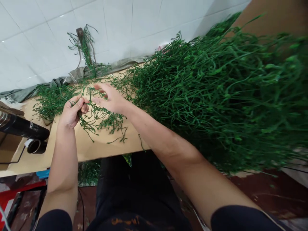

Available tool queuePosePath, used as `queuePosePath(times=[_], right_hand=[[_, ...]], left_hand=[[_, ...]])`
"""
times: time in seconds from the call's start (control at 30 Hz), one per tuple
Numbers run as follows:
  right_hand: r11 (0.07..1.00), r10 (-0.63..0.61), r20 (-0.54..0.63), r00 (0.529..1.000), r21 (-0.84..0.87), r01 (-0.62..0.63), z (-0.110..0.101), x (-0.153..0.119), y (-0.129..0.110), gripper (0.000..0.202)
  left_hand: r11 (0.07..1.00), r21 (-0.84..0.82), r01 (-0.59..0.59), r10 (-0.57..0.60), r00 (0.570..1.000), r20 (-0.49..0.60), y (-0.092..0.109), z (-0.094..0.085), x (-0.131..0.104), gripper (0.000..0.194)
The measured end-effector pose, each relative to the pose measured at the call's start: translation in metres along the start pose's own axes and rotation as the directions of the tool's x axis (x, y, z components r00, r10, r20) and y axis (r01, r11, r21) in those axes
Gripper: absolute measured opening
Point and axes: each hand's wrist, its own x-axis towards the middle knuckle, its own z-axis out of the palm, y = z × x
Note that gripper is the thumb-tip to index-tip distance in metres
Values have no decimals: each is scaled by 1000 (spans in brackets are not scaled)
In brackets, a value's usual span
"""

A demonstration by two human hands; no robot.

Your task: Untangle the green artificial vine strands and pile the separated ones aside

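Observation:
My left hand (73,110) is closed, thumb and fingers pinching a thin green artificial plant stem (90,93) over the cardboard-covered table (115,149). Just to its right, my right hand (108,98) has thumb and fingers apart around the upper part of that sprig; whether they touch it I cannot tell. Loose green sprigs (112,122) lie below and beside both hands. To the left of my left hand rests another bunch of green stems (49,101). A huge heap of the same green stems (211,86) fills the right side.
A dark upright post (80,33) draped with stems stands by the tiled wall (125,29). At the left lie a black vacuum flask (24,126) and a dark cup (36,146). Crumpled grey cloth (57,81) runs along the table's back. A cardboard sheet (271,16) rises behind the heap.

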Motion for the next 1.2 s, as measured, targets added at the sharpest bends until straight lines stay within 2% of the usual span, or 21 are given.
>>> queuePosePath(times=[0.1,0.13,0.2,0.27,0.33,0.43,0.5,0.6,0.7,0.8,0.9,1.0,1.1,1.2], right_hand=[[997,-37,212,977,67,24,10,2,4,41],[998,-19,266,964,60,3,13,1,4,34],[996,76,293,953,22,-87,18,-2,6,23],[983,179,238,955,0,-184,20,-4,7,19],[975,223,114,968,-20,-222,20,-6,7,18],[979,156,-128,979,-112,-171,20,-13,0,19],[981,64,-193,979,-167,-98,24,-21,-10,24],[972,-5,-100,995,-234,-19,33,-33,-22,38],[954,77,41,996,-293,-61,42,-41,-23,47],[939,145,131,981,-332,-94,45,-45,-17,39],[949,120,156,980,-309,-68,45,-49,-16,34],[977,110,171,979,-200,-75,44,-54,-19,36],[983,169,197,966,-100,-151,44,-57,-21,34],[970,240,204,949,-85,-227,44,-61,-24,30]], left_hand=[[998,-38,46,-47,999,-14,5,5,4,29],[996,-59,62,-65,997,-44,7,6,5,30],[990,-114,80,-94,989,-114,12,6,8,30],[981,-175,85,-116,978,-171,15,4,10,28],[971,-220,97,-144,967,-210,15,2,11,26],[960,-250,124,-187,950,-249,12,0,16,27],[958,-260,123,-192,946,-261,9,-1,19,28],[960,-260,108,-179,948,-265,6,-1,24,28],[958,-268,107,-181,946,-268,6,0,27,29],[954,-285,93,-176,944,-280,6,0,28,30],[961,-263,87,-167,940,-297,4,-4,31,31],[960,-265,92,-176,933,-313,-1,-7,36,35],[949,-300,95,-197,923,-331,-6,-4,40,40],[939,-327,106,-226,907,-356,-12,5,44,43]])
